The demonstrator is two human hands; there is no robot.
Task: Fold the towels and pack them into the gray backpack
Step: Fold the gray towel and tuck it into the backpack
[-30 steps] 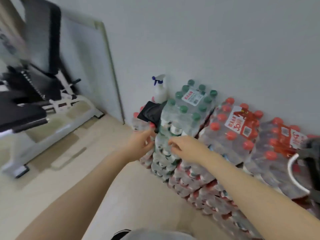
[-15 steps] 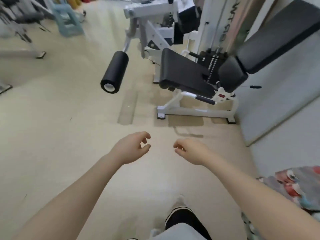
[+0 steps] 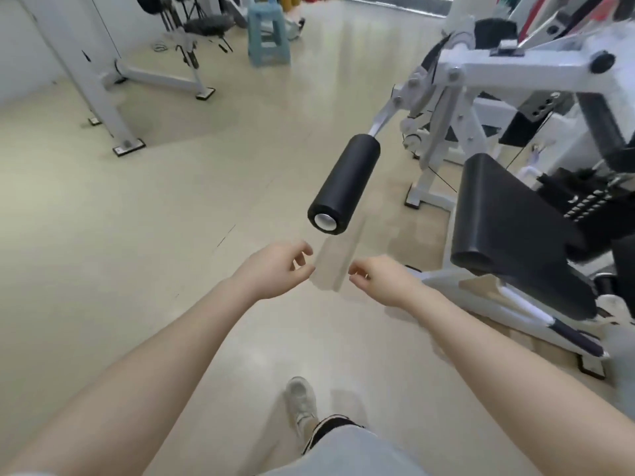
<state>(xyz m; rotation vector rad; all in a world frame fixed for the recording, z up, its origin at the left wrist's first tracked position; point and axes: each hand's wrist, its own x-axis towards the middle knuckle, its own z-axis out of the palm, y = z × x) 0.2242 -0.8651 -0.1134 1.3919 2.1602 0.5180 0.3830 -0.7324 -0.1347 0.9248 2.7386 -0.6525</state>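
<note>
No towel and no gray backpack show in this view. My left hand (image 3: 273, 269) and my right hand (image 3: 379, 281) are held out in front of me over the beige floor, a short gap between them. Both have loosely curled fingers and hold nothing. Below them my leg and a white shoe (image 3: 301, 400) stand on the floor.
A gym machine with a black foam roller (image 3: 343, 183) and a black padded seat (image 3: 508, 221) stands close on the right, its white base frame (image 3: 525, 310) running along the floor. A white machine frame (image 3: 103, 80) and a pale blue stool (image 3: 269, 32) are farther back.
The view has swung left, away from the stacked water bottle packs and the wall, onto the gym floor. My hands left the bottle packs and now hang empty in the air.
</note>
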